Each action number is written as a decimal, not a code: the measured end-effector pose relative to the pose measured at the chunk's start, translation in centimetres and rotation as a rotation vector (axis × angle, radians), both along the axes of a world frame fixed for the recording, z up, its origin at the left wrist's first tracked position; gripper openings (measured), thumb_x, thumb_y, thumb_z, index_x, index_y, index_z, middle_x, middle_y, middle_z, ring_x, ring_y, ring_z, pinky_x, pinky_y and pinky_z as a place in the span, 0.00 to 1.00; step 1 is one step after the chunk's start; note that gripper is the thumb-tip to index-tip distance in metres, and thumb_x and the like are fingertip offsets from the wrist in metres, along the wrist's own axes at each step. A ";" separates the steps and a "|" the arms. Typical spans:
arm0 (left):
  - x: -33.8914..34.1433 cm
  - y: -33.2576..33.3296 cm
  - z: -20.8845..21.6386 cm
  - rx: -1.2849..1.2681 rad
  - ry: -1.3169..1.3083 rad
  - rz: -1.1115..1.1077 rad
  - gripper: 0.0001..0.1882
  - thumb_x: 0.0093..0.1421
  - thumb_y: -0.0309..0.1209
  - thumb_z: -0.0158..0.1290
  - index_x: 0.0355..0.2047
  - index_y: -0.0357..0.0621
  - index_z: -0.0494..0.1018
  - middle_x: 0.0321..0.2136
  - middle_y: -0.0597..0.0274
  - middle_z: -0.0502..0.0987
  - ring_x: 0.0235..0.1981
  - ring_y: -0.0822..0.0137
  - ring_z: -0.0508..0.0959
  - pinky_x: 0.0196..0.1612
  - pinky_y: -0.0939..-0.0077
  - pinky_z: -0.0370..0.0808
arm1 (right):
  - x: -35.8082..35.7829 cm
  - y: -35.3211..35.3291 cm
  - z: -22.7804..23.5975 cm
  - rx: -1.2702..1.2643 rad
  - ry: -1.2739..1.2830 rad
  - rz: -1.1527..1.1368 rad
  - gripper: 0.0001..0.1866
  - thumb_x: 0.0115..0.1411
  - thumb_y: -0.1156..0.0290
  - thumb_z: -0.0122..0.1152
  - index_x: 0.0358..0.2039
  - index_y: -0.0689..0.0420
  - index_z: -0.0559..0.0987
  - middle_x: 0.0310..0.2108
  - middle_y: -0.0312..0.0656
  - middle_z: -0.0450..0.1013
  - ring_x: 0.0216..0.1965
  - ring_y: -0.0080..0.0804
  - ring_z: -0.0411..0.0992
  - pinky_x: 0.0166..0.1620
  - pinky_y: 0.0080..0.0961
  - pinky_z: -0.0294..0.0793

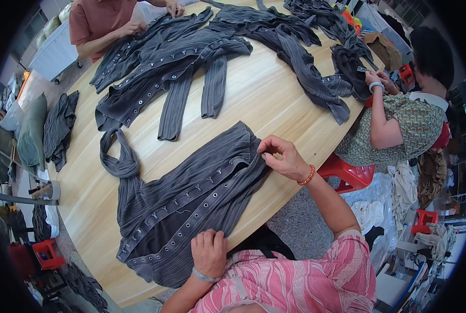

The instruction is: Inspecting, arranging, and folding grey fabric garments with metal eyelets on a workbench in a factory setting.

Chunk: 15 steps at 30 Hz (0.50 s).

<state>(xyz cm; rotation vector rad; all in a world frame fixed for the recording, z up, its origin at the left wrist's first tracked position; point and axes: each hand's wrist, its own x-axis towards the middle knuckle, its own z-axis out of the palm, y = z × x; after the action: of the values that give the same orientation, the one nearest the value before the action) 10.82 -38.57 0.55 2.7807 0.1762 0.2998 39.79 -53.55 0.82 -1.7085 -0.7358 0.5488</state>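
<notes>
A dark grey ribbed garment (193, 169) with long sleeves lies spread at the near side of the wooden table. Two dark bands run along its opening, one with metal hooks (175, 201) and one with round eyelets (195, 214). One sleeve (122, 163) is looped at the far left. My left hand (210, 253) rests on the garment's near edge, fingers bent and pressed together over the cloth. At the right end, my right hand (285, 158) pinches the garment's edge between thumb and forefinger; the exact bit of cloth is partly hidden by the fingertips.
Similar grey garments (154, 73) cover the far part of the table (251, 86). One co-worker (99, 23) handles a garment at the far left; another (394, 120) sits at the right, holding dark cloth. A red stool (350, 176) stands below the table's right edge.
</notes>
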 end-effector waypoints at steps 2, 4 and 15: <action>-0.6 -0.1 -0.5 0.014 -0.040 0.010 0.10 0.52 0.27 0.56 0.36 0.41 0.73 0.34 0.57 0.71 0.35 0.58 0.72 0.38 0.64 0.65 | -0.4 0.0 0.0 0.023 0.147 0.054 0.07 0.58 0.76 0.59 0.39 0.59 0.76 0.32 0.32 0.72 0.36 0.15 0.69 0.40 0.16 0.71; -0.6 -0.2 -0.3 -0.064 -0.072 -0.009 0.09 0.52 0.24 0.55 0.35 0.41 0.73 0.34 0.57 0.72 0.35 0.58 0.72 0.38 0.64 0.65 | -0.5 -0.4 0.1 0.026 0.290 0.144 0.09 0.59 0.74 0.62 0.40 0.59 0.75 0.31 0.32 0.72 0.34 0.14 0.69 0.39 0.14 0.71; -2.2 0.9 2.0 -0.381 0.022 -0.303 0.10 0.49 0.24 0.58 0.34 0.45 0.73 0.48 0.55 0.74 0.57 0.52 0.69 0.60 0.52 0.61 | -1.9 -2.7 2.4 -0.145 0.099 -0.011 0.13 0.57 0.83 0.55 0.43 0.60 0.77 0.35 0.36 0.76 0.34 0.21 0.74 0.39 0.18 0.74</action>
<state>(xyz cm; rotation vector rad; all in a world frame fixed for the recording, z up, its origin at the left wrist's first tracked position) 8.65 -37.68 2.55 2.3882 -0.1667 0.1409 37.90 -56.28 3.24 -1.8041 -0.6281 0.6878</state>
